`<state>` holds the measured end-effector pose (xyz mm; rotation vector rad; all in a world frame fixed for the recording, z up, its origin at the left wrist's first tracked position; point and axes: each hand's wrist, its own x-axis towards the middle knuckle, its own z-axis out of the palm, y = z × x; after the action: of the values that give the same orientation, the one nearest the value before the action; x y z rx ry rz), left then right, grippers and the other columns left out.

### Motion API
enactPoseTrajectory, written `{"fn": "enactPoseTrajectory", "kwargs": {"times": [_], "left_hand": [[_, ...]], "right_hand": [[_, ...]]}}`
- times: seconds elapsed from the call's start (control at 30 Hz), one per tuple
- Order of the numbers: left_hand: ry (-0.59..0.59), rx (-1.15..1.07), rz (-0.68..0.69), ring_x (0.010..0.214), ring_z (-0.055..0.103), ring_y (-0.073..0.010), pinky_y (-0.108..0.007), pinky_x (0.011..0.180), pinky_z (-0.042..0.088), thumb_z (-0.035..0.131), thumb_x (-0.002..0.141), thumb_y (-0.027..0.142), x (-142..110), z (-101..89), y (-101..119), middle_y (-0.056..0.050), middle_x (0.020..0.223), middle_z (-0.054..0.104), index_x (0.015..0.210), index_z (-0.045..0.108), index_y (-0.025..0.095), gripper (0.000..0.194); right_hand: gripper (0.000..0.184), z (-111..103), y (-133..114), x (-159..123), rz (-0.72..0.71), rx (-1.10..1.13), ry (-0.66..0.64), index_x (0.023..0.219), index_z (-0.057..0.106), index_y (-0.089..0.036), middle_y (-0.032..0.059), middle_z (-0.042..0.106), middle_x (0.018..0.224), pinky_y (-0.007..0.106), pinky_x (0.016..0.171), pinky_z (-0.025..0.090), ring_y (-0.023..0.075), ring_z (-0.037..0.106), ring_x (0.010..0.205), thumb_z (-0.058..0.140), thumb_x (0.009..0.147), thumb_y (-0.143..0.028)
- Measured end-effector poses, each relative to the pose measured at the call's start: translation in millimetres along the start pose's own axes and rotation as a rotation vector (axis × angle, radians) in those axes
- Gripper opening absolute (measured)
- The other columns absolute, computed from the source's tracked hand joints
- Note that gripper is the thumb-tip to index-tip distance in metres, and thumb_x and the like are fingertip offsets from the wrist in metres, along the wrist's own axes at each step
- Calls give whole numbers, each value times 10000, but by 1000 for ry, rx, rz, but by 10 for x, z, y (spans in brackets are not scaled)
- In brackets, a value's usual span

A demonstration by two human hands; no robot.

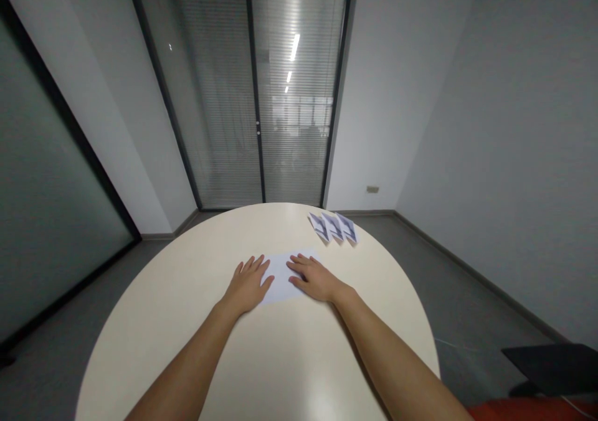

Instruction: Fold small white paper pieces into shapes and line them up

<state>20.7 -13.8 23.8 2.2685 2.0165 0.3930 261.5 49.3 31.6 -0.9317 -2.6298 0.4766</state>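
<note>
A white sheet of paper (279, 284) lies flat on the round cream table (187, 296) in front of me. My left hand (250, 283) rests on the sheet's left edge, fingers spread and thumb pointing inward. On the right part of the sheet lies my right hand (314, 276), its fingers stretched out to the left. Neither hand grips anything. Some of the paper is hidden under both hands. Beyond my right hand, three folded paper pieces (333, 228) with dark printed pictures stand in an overlapping row near the table's far right edge.
Past the far edge of the table is a glass door (299, 153) with blinds and a black frame. A black flat object (551, 365) and something red (523, 410) are at the lower right, beside the table. Grey floor surrounds the table.
</note>
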Motion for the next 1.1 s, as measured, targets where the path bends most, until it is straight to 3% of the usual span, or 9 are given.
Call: {"fn": "enactPoseTrajectory", "kwargs": {"times": [0.2, 0.37, 0.43, 0.53, 0.6, 0.67, 0.73, 0.9, 1.1], "left_hand": [[146, 119, -163, 1426, 419, -380, -604, 1165, 264, 417, 999, 364, 54, 124, -174, -146, 1526, 499, 1382, 588, 215, 445], [229, 120, -237, 1408, 433, -404, -624, 1154, 277, 421, 989, 307, 71, 107, -232, -218, 1495, 509, 1359, 594, 116, 451], [259, 46, -190, 1416, 437, -366, -594, 1169, 288, 398, 994, 273, 75, 57, -198, -209, 1502, 505, 1368, 584, 116, 447], [249, -98, 24, 1453, 407, -280, -512, 1214, 273, 390, 1010, 304, 57, -19, -106, -128, 1534, 493, 1369, 594, 182, 431], [166, -170, 183, 1467, 391, -246, -483, 1234, 246, 425, 1007, 364, 29, -47, -46, -84, 1543, 491, 1400, 575, 229, 441], [58, -198, 245, 1474, 383, -254, -490, 1234, 242, 462, 994, 413, 0, -47, -8, -68, 1544, 490, 1428, 552, 263, 468], [3, -175, 210, 1486, 356, -293, -512, 1221, 255, 482, 983, 432, -14, -27, -1, -76, 1554, 472, 1430, 558, 264, 483], [43, -54, 52, 1479, 338, -385, -578, 1184, 278, 442, 996, 406, 16, 40, -53, -122, 1568, 441, 1424, 573, 216, 486], [114, 27, -74, 1455, 380, -389, -598, 1181, 258, 428, 1003, 426, 24, 36, -63, -154, 1541, 475, 1390, 598, 214, 473]], "right_hand": [[554, 40, 168, -5, 41, -10, 24, 1491, 496, -188, 165, 406, 1575, 549, 1205, 235, 331, 316, 1492, 470, 1002, -448], [562, 53, 201, -10, 34, -31, 7, 1499, 486, -181, 171, 394, 1581, 553, 1201, 245, 338, 319, 1490, 457, 1007, -452], [550, 48, 193, -14, 26, -38, 22, 1487, 503, -184, 174, 408, 1572, 550, 1195, 259, 338, 336, 1482, 462, 1007, -450], [530, 18, 156, -18, 4, -47, 49, 1461, 537, -179, 181, 448, 1545, 539, 1186, 284, 338, 368, 1464, 465, 1010, -446], [515, -18, 121, -17, -11, -55, 65, 1447, 554, -182, 179, 471, 1530, 538, 1180, 296, 336, 385, 1453, 469, 1011, -442], [485, -59, 86, -12, -19, -71, 85, 1426, 577, -202, 168, 497, 1514, 543, 1176, 300, 331, 407, 1438, 474, 1011, -431], [446, -93, 58, -5, -17, -92, 109, 1398, 602, -227, 152, 528, 1491, 559, 1170, 299, 328, 434, 1416, 475, 1013, -412], [421, -91, 5, 7, -62, -83, 124, 1366, 626, -237, 135, 569, 1454, 551, 1167, 303, 310, 474, 1384, 497, 1005, -410], [599, -60, -34, -24, -122, -55, 45, 1404, 601, -172, 183, 520, 1490, 496, 1165, 344, 333, 473, 1390, 593, 929, -537]]}}
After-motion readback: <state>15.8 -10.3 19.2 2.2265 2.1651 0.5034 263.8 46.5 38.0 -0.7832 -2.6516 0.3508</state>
